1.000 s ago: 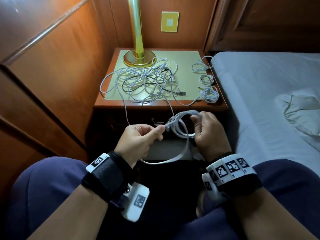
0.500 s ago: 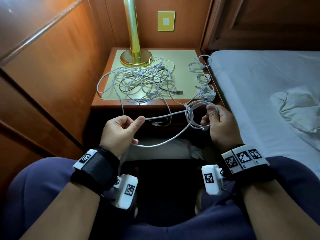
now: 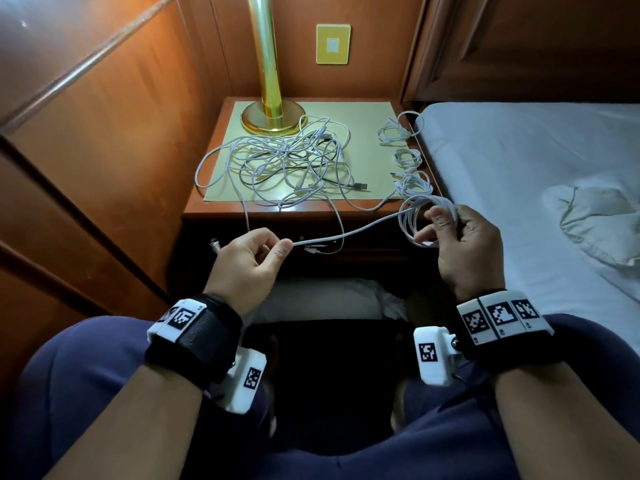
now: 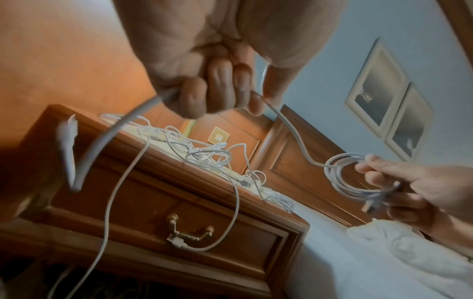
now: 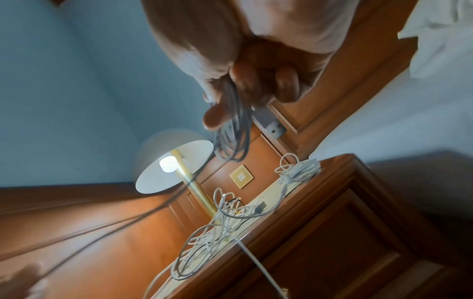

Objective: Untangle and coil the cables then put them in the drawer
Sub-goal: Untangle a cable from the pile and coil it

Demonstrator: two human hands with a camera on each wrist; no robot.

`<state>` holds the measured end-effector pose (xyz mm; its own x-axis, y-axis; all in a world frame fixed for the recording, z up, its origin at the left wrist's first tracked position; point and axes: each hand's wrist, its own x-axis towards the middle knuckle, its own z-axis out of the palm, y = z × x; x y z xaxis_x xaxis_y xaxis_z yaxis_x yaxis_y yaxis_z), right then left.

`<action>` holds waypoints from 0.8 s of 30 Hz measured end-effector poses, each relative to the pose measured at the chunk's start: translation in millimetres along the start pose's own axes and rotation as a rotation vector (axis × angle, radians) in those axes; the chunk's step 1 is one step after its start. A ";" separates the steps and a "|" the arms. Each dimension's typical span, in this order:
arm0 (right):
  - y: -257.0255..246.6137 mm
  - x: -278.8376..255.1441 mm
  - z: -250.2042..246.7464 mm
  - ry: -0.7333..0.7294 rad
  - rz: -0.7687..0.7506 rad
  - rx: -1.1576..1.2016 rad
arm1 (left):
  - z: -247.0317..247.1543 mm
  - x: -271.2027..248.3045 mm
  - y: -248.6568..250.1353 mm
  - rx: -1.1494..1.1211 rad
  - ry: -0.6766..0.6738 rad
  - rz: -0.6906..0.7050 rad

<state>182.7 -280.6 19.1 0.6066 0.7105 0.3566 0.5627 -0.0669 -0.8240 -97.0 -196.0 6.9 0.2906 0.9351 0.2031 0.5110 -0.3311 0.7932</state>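
While partly wound, white cable point(image 3: 349, 232) spans between both hands: loops bunched in right hand point(image 3: 464, 244), fingers point(image 3: 437, 216) curled round that coil; straight run gripped by left hand point(image 3: 247, 259), thumb and forefinger pinching it, tail dropping below those fingers, plug end blurred. Judged mid-coil on one cable. Next move probably: bring slack toward right fingers, lay another loop, keep turns even, avoid snagging strands hanging past tabletop point(image 3: 221, 211) edge. Beyond fingers: tangled pile point(image 3: 287, 161) not yet sorted; three small finished coils point(image 3: 408, 157) further right; drawer point(image 4: 163, 218) below, closed, handle with plug dangling on it
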 end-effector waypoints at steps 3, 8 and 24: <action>-7.4 -6.9 8.5 -0.045 0.013 0.067 | 10.5 -6.4 2.8 0.117 0.009 0.132; -11.9 -25.5 26.7 -0.190 -0.015 0.125 | 32.1 -29.1 17.0 -0.005 -0.270 0.369; -46.4 -49.9 32.9 -0.813 0.401 0.535 | 28.8 -18.4 23.5 -0.234 -0.023 0.174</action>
<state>107.9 -290.0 25.1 0.0222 0.9740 -0.2253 -0.0373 -0.2243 -0.9738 -67.0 -224.6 5.3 0.3771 0.8627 0.3368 0.2519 -0.4455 0.8591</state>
